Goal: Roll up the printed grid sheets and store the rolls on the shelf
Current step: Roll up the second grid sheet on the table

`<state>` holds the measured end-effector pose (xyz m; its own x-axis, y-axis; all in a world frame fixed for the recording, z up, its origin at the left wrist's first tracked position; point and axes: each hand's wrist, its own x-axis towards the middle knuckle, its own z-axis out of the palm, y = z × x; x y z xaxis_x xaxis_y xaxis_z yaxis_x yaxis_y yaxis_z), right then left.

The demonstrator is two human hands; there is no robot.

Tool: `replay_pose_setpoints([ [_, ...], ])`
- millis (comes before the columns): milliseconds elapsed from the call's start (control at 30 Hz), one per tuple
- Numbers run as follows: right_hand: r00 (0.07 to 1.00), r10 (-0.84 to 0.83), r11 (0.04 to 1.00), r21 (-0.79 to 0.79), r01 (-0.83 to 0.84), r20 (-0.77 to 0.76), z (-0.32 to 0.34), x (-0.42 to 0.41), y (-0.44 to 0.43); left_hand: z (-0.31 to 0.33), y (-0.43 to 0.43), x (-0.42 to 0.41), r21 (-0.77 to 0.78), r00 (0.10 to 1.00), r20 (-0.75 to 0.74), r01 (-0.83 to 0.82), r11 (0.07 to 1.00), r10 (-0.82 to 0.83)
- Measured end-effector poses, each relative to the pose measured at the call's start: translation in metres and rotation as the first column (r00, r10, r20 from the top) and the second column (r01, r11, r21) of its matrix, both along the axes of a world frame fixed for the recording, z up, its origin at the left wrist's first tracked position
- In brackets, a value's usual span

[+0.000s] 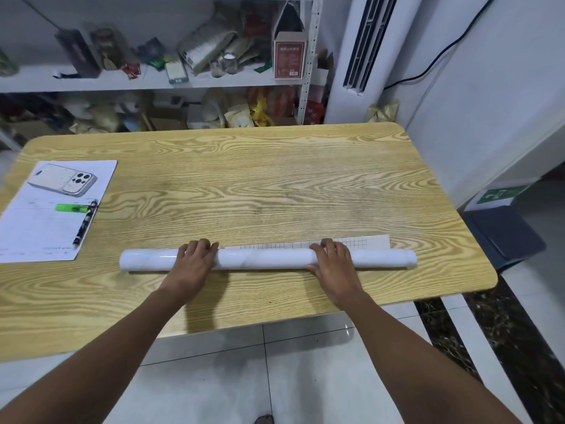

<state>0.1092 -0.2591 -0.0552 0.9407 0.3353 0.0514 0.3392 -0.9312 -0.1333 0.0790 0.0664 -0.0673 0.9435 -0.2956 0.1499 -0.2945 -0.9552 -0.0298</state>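
- Our left hand [194, 260] and right hand [331, 258] both curl over the roll [266, 258], fingers on its far side, the right thumb against its near side.
- The roll lies left to right across the near part of the wooden table [275, 179].
- A narrow strip of the grid sheet [342, 242] lies flat just beyond the roll, not yet wound in.
- The shelf [153, 82] stands beyond the table's far edge.
- At the left, a printed paper [36, 228] carries a green marker [72, 207] and a pen [85, 223].
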Motion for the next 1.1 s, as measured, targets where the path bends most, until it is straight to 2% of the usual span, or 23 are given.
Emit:
replay_pose_setpoints([
  [267,1.0,-0.013,1.0,-0.005,0.013,-0.011,-0.003,0.008,0.005,0.0,0.001,0.003,-0.074,0.999,-0.006,0.041,0.996,-0.042],
  [500,1.0,-0.02,0.997,0.078,0.02,-0.004,-0.002,0.015,0.007,0.002,0.002,0.013,-0.071,0.998,-0.028,0.051,0.996,-0.053],
  [767,0.995,0.041,0.989,0.148,-0.027,-0.093,-0.009,0.023,-0.003,-0.004,0.009,0.028,-0.074,0.995,-0.077,0.058,0.996,-0.063],
  [1000,0.996,0.061,0.996,0.076,-0.056,-0.072,-0.012,0.033,-0.003,-0.01,0.01,0.038,-0.092,0.994,-0.072,0.076,0.993,-0.083],
  [1100,0.995,0.087,0.996,0.032,-0.085,-0.039,-0.013,0.037,-0.004,-0.009,0.013,0.045,-0.049,0.991,-0.061,0.118,0.992,-0.121],
])
